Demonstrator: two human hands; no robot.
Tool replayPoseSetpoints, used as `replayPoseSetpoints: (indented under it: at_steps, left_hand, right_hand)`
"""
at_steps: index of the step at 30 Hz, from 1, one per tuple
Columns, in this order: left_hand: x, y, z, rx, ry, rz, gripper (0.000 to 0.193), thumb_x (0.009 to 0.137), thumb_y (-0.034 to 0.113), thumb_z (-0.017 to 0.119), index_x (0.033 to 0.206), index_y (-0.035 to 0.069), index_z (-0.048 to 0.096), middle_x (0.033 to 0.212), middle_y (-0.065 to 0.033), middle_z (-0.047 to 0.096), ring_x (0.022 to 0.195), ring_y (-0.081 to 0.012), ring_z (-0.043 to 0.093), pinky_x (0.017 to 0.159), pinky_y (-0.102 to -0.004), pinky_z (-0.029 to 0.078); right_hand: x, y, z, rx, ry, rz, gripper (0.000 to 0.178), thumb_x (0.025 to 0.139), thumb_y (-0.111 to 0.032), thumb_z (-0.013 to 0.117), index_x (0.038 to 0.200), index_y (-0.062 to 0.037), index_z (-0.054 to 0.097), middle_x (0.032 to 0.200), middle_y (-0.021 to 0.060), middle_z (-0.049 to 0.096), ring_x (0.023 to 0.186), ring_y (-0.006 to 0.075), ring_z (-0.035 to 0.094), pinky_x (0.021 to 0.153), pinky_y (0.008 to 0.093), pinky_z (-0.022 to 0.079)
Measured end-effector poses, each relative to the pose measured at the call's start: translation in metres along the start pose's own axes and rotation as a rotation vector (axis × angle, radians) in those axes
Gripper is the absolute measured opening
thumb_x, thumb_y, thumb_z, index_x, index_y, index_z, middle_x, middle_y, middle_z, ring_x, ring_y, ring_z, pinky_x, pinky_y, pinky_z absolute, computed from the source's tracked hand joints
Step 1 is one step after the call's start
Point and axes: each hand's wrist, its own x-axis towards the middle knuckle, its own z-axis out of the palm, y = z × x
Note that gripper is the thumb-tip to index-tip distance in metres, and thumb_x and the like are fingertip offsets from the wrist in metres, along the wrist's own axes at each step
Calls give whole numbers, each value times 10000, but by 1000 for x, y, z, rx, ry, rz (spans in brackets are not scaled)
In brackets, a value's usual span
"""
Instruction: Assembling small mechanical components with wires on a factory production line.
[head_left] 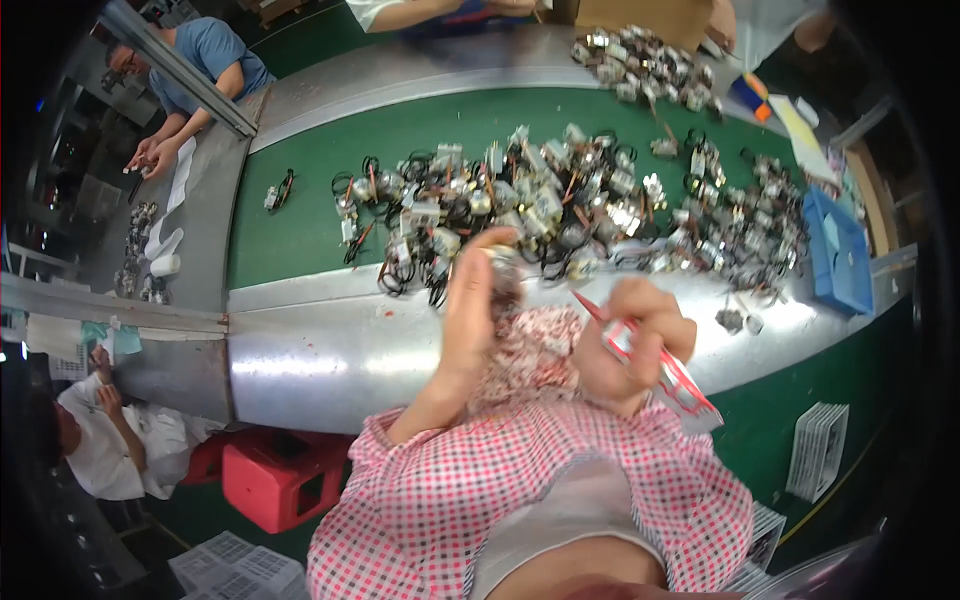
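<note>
My right hand [632, 345] is closed round a squeeze tube [690, 398], silver and red with a flat end. Its thin red pointed nozzle [588, 304] sticks out to the left, toward my other hand. My left hand [465, 325] is raised at the near edge of the bench and grips a small motor-like part [508, 278], blurred by motion. A gap separates the nozzle from that part. Just beyond both hands lies a large heap of small wired metal-and-white assemblies [520, 200] on the green belt [300, 150].
A speckled red-and-white cloth or pile [530, 350] lies between my forearms. To the right stands a blue tray [838, 250]. More assemblies [645, 65] lie at the far side, near other people. A red stool [280, 478] is at the lower left; a white crate [818, 450] at the right.
</note>
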Motion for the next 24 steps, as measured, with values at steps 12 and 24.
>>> replayPoseSetpoints:
  at_steps: [12,24]
  left_hand:
    - [88,126,-33,1439,553,1338,622,839,232,483,1294,-41,160,1337,-232,196,1254,-344,171,1004,-415,159]
    - [59,128,-156,1402,528,813,591,816,227,510,1262,-27,216,1297,-249,246,1208,-384,228,960,-440,230]
  right_hand:
    - [-98,8,-46,-157,-609,687,67,747,-55,558,752,-29,497,677,90,547,629,151,534,577,259,424]
    - [-115,-2,-41,-356,-723,700,143,674,25,609,737,-36,497,730,118,556,648,232,550,606,287,440]
